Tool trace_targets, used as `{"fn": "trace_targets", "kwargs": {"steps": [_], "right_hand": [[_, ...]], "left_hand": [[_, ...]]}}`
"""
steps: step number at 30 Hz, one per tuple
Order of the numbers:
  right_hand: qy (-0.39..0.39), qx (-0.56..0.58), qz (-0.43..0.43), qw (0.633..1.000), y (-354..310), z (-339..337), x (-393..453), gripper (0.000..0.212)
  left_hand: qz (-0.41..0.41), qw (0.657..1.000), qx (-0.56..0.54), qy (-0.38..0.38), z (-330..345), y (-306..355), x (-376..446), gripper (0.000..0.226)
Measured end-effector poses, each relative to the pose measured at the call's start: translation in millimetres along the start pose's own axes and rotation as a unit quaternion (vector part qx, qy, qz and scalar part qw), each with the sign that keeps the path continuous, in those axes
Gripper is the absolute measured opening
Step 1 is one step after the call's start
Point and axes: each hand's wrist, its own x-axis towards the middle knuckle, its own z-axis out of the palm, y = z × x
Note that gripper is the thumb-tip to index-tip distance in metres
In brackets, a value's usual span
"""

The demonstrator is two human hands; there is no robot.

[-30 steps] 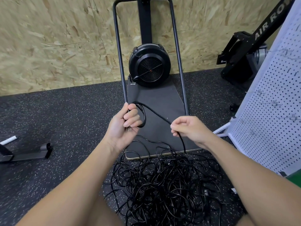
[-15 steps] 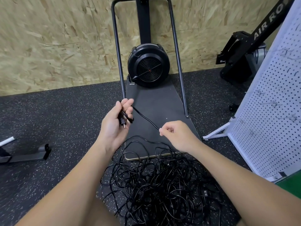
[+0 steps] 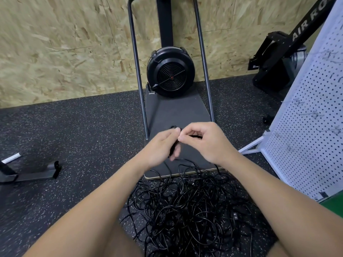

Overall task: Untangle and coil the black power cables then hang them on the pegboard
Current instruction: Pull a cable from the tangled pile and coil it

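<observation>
Both hands, left (image 3: 161, 147) and right (image 3: 206, 141), grip one black cable (image 3: 172, 149) above the tangled heap (image 3: 187, 206).

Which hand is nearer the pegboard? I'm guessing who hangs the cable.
Right. The right hand sits closer to the pegboard; the left hand lies beyond it, farther away.

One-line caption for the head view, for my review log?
Both hands, left hand and right hand, meet on one black cable above the tangled cable pile, white pegboard standing to the right.
</observation>
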Motion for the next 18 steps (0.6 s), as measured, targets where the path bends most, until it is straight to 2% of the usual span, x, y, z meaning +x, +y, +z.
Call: {"fn": "trace_targets", "kwargs": {"steps": [1,2,4,6,9,12,15,18], "right_hand": [[0.023,0.003,0.010,1.000,0.0,-1.3,0.5,0.010],[0.040,-0.003,0.019,0.999,0.2,-3.4,0.6,0.022],[0.064,-0.027,0.041,0.997,1.4,-8.8,1.2,0.042],[0.079,-0.034,0.070,0.994,6.5,-14.5,4.4,0.044],[0.071,0.034,0.124,0.989,19.3,-20.2,8.2,0.031],[0.019,0.097,0.181,0.979,39.6,-14.2,3.5,0.033],[-0.037,0.099,0.211,0.972,55.2,-8.3,-2.4,0.035],[-0.101,0.065,0.262,0.958,57.6,-2.6,-8.3,0.026]], "left_hand": [[-0.012,0.999,-0.022,-0.042,3.1,2.4,-2.0,0.069],[-0.030,0.993,-0.079,-0.082,4.7,3.2,-3.3,0.074],[-0.057,0.971,-0.197,-0.126,0.8,0.6,-3.5,0.066],[-0.056,0.947,-0.279,-0.146,-7.6,-2.3,-3.6,0.056],[-0.055,0.906,-0.401,-0.124,-18.0,-6.9,-2.6,0.045],[-0.041,0.860,-0.500,-0.093,-26.7,-14.5,1.3,0.038],[-0.010,0.787,-0.615,-0.054,-39.9,-23.6,5.2,0.035],[0.009,0.759,-0.651,0.013,-49.1,-27.4,7.2,0.036]]}}
